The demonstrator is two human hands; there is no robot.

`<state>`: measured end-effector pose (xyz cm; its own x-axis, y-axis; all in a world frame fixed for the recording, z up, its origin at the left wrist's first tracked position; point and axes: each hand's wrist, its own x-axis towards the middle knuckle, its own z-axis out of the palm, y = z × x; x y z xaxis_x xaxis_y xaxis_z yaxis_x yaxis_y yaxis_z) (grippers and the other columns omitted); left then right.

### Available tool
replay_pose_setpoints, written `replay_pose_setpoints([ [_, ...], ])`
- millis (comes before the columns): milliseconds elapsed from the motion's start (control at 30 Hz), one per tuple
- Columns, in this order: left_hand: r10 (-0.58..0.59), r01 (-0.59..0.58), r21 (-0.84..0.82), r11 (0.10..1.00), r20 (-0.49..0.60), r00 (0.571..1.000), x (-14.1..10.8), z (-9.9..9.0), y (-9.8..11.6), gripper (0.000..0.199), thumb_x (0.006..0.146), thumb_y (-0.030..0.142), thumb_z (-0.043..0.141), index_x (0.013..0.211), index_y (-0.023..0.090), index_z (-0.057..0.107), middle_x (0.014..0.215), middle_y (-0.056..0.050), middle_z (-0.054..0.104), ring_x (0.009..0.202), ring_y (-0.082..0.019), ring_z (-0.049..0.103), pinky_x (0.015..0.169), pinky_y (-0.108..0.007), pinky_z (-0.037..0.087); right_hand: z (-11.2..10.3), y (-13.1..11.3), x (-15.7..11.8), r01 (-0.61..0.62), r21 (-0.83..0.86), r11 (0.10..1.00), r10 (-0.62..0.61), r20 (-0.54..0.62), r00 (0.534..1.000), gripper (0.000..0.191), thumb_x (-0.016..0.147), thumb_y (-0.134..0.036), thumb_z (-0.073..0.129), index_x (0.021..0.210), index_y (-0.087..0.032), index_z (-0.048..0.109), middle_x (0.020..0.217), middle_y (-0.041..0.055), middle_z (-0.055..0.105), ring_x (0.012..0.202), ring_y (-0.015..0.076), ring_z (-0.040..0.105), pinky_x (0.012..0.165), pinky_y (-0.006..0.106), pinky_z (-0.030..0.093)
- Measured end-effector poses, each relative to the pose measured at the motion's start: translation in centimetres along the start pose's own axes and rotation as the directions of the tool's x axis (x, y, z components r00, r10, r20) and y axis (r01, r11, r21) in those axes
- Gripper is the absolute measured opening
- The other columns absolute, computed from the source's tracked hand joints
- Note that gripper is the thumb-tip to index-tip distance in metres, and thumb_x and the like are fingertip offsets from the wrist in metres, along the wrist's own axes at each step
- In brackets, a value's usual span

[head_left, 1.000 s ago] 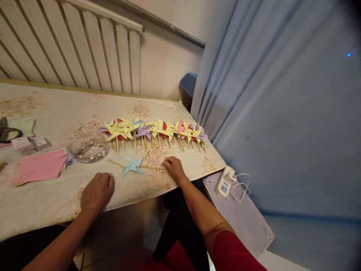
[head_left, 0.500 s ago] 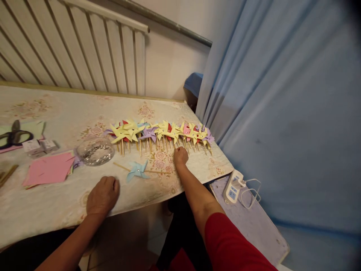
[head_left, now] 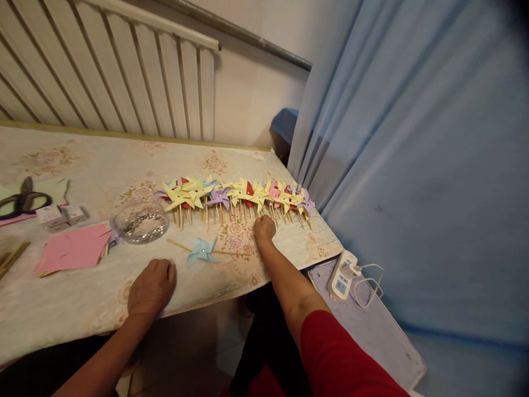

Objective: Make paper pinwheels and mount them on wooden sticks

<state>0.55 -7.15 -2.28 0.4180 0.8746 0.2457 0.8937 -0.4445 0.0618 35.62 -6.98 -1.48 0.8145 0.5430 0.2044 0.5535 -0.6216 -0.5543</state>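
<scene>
My left hand (head_left: 152, 286) rests closed in a loose fist near the table's front edge, with nothing showing in it. Farther right, my right hand (head_left: 265, 227) is also curled into a fist on the tablecloth, just below a row of paper pinwheels (head_left: 219, 196); I see nothing in it. The row has several yellow, purple, red and pink pinwheels with wooden sticks pointing toward me. Between my hands lies a single light blue pinwheel (head_left: 202, 251), apart from both, with wooden stick visible on either side of it.
Left of the pinwheels are a clear round dish (head_left: 141, 222) of small shiny pieces, pink paper sheets (head_left: 74, 247), small boxes (head_left: 61, 215), black scissors (head_left: 25, 203) and wooden sticks (head_left: 13, 259). A power strip (head_left: 344, 275) sits on a lower surface beside the blue curtain (head_left: 421, 182).
Both hands stay where they were. The whole view has shifted very slightly; nothing on the table has visibly moved.
</scene>
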Motion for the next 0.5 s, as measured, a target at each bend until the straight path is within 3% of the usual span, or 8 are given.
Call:
replay_pose_setpoints([
  [267, 0.021, -0.021, 0.004, 1.000, -0.004, 1.000, 0.0, -0.1, 0.0, 0.038, 0.102, 0.033, 0.028, 0.085, 0.018, 0.059, 0.092, -0.011, 0.063, 0.084, -0.023, 0.060, 0.071, -0.035, 0.037, -4.2, 2.2, -0.7, 0.083, 0.086, 0.993, -0.078, -0.060, 0.995, 0.021, 0.087, -0.022, 0.052, 0.076, -0.019, 0.070, 0.079, 0.0043, 0.071, 0.073, 0.0175, 0.059, 0.070, 0.026, 0.038],
  [500, 0.008, -0.008, 0.015, 1.000, 0.012, 1.000, -0.1, -0.2, 0.1, 0.040, 0.101, 0.034, 0.028, 0.088, 0.017, 0.061, 0.094, -0.011, 0.064, 0.084, -0.023, 0.061, 0.070, -0.035, 0.038, -7.2, 5.2, -0.2, -0.008, 0.122, 0.992, 0.029, -0.170, 0.985, 0.025, 0.086, -0.021, 0.047, 0.075, -0.018, 0.069, 0.075, 0.0055, 0.070, 0.069, 0.0184, 0.055, 0.067, 0.027, 0.036],
])
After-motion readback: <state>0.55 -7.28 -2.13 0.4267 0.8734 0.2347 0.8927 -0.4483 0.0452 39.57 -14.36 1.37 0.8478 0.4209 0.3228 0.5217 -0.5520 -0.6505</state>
